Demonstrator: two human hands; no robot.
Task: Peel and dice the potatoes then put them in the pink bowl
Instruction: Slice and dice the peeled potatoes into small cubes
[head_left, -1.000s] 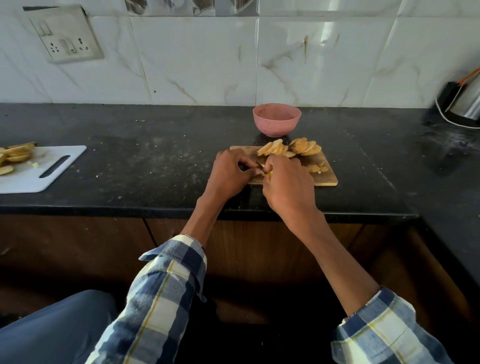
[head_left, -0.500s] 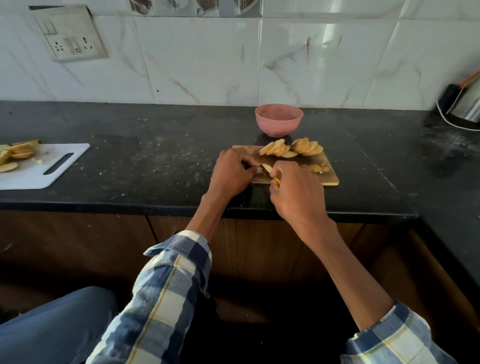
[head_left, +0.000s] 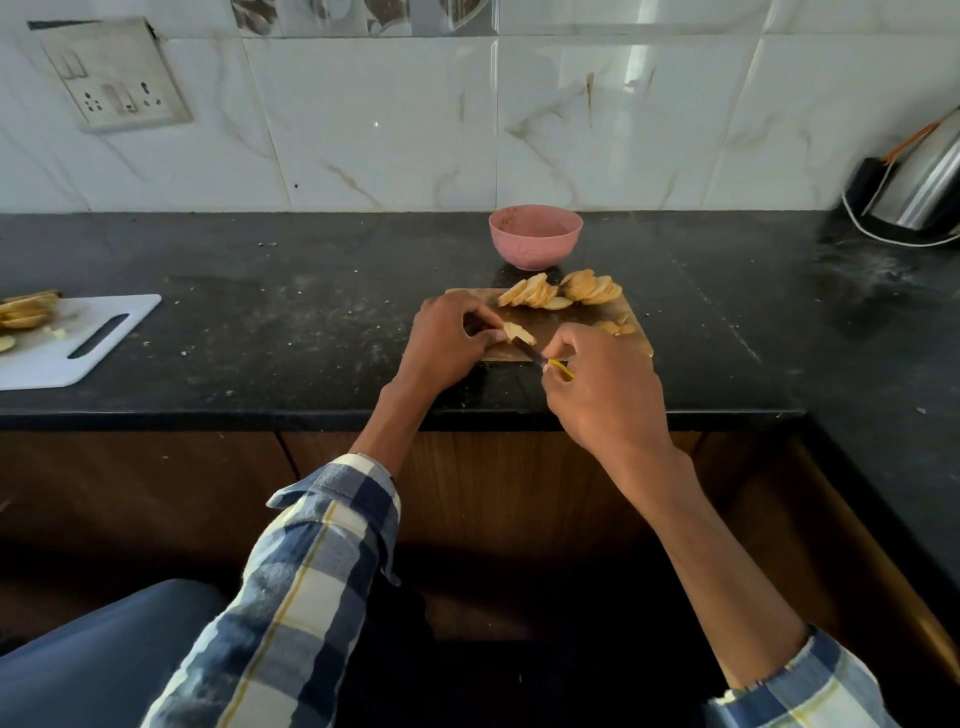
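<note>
1. Pale, wet-cut potato piece (head_left: 518, 332) lies on the wooden cutting board (head_left: 636, 340) on the counter (head_left: 291, 322), pinned under my left hand (head_left: 447, 343) fingertips.
2. My right hand (head_left: 605, 387) is wrapped around the yellow-handled knife (head_left: 540, 358), blade at the piece.
3. It is light, firm, probably slippery; I'd hold it well back from the edge.
4. Slices (head_left: 561, 292) are fanned near the pink bowl (head_left: 535, 236), which looks empty.

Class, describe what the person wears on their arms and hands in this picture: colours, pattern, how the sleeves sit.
Both arms wear a checked shirt in navy, pale blue and cream with thin yellow lines. The left sleeve is pushed up, its cuff turned back; the right sleeve also sits high, leaving the forearm bare. The left hand and right hand are bare: no gloves, rings or watch visible.
</note>
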